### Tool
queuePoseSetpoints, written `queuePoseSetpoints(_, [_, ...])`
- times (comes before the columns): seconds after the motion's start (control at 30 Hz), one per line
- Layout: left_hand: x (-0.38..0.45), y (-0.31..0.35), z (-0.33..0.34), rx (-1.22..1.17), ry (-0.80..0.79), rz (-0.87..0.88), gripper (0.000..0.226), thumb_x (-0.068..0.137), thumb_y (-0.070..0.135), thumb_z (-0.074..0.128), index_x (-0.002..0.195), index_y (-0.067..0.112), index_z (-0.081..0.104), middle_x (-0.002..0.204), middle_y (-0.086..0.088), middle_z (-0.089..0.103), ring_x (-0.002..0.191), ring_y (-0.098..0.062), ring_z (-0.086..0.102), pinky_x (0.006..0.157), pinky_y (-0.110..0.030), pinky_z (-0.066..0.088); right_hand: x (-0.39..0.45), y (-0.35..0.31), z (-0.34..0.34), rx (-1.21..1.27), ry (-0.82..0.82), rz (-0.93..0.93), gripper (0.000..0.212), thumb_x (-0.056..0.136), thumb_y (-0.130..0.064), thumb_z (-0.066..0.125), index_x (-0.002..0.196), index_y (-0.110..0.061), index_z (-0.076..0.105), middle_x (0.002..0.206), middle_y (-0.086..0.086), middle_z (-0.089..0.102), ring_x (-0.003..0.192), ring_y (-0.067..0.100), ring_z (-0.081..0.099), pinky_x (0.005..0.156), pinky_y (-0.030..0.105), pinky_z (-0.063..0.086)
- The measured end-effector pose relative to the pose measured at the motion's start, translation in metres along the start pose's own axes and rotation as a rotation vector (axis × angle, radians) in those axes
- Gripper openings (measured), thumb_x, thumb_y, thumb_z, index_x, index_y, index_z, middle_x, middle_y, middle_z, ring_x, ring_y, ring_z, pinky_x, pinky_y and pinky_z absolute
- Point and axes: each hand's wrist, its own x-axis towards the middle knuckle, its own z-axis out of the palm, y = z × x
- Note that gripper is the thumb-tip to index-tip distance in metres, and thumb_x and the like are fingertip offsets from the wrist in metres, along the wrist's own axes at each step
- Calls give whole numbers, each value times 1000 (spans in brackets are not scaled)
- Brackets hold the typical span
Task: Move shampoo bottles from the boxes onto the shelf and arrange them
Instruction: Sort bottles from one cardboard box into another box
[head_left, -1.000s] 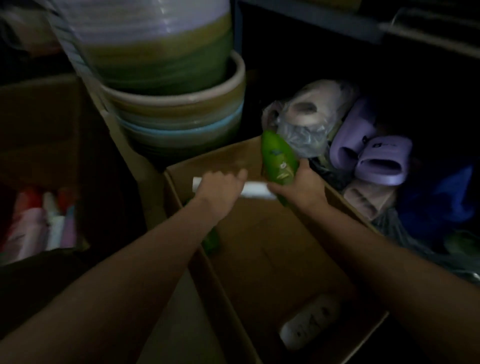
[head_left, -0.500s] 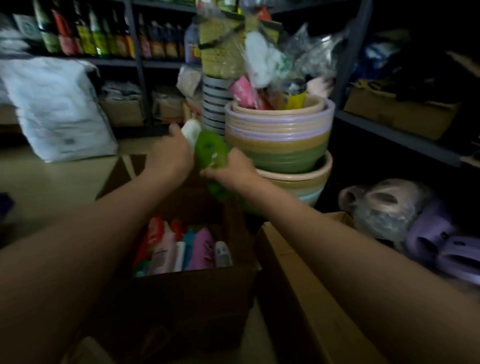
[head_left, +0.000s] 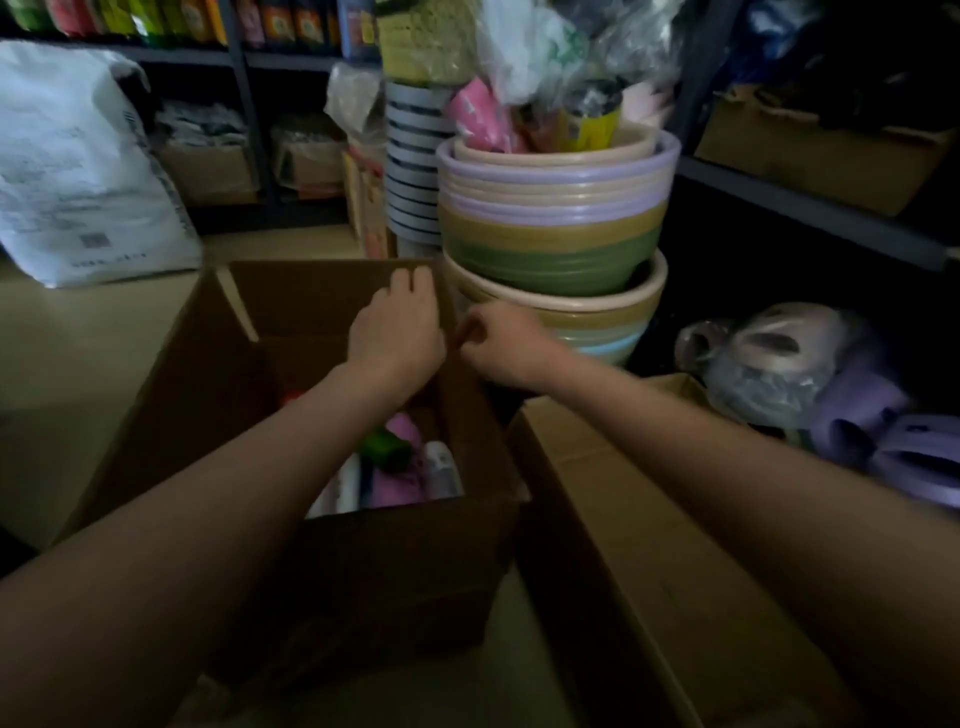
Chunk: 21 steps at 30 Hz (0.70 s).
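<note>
Both hands hover empty over an open box (head_left: 363, 545) of shampoo bottles (head_left: 400, 467), which lie below the fingers. Left hand (head_left: 395, 332) fingers relaxed; right hand (head_left: 498, 343) fingers apparently curled on nothing. Best reach straight down and grip one bottle by its body.

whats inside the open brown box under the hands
The brown box holds packed bottles: a pink bottle, a green bottle and a white bottle show. The left forearm and the box's walls cover the rest, so the full count is hidden.
</note>
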Motion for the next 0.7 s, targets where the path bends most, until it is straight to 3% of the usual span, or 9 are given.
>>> queuePoseSetpoints(0.13, [-15,90,31,16,83,308,39,87,13,49,125,8,39,124,-14,44,113,-33,46,87,-41,40,-47,96,-38,-382,39,-14,25,86,-16,49,106,-7,62,108,18,65,103,34,60,80,36,49])
queuePoseSetpoints(0.2, [-38,135,60,37,9,475,41,87,16,48,126,11,38,125,-11,44,115,-31,45,89,-40,38,-85,150,-33,-612,-203,-14,24,87,-22,48,107,-11,58,108,14,62,102,33,61,80,38,53])
queuePoseSetpoints(0.3, [-78,182,114,124,-182,695,49,88,18,50,133,12,33,133,-10,39,121,-29,41,96,-38,35,-145,211,-8,-838,-781,-42,40,94,-31,48,128,-9,45,129,13,50,118,30,50,89,36,45])
queuePoseSetpoints(0.37, [-97,197,145,214,-277,833,54,89,16,51,138,11,29,138,-11,34,124,-29,38,99,-38,33,-178,237,12,-873,-987,-120,50,94,-33,50,135,-7,39,135,15,45,123,30,43,92,37,42])
queuePoseSetpoints(0.47, [-110,201,175,332,-374,969,56,90,14,50,141,9,26,142,-13,32,127,-30,36,104,-40,30,-204,266,53,-843,-1047,-200,48,94,-27,50,137,-7,40,136,16,46,125,32,41,96,41,40])
queuePoseSetpoints(0.57, [-119,198,197,416,-457,997,54,91,14,49,140,9,27,142,-14,33,128,-30,35,106,-41,29,-216,280,96,-869,-1031,-341,37,94,-18,50,129,-6,51,132,15,52,125,33,44,97,44,39])
queuePoseSetpoints(0.7, [-122,192,217,444,-496,962,52,92,14,48,139,9,27,141,-13,33,126,-29,36,104,-40,29,-226,291,143,-854,-1131,-388,41,99,-13,37,139,-4,39,145,17,39,135,34,33,109,49,25])
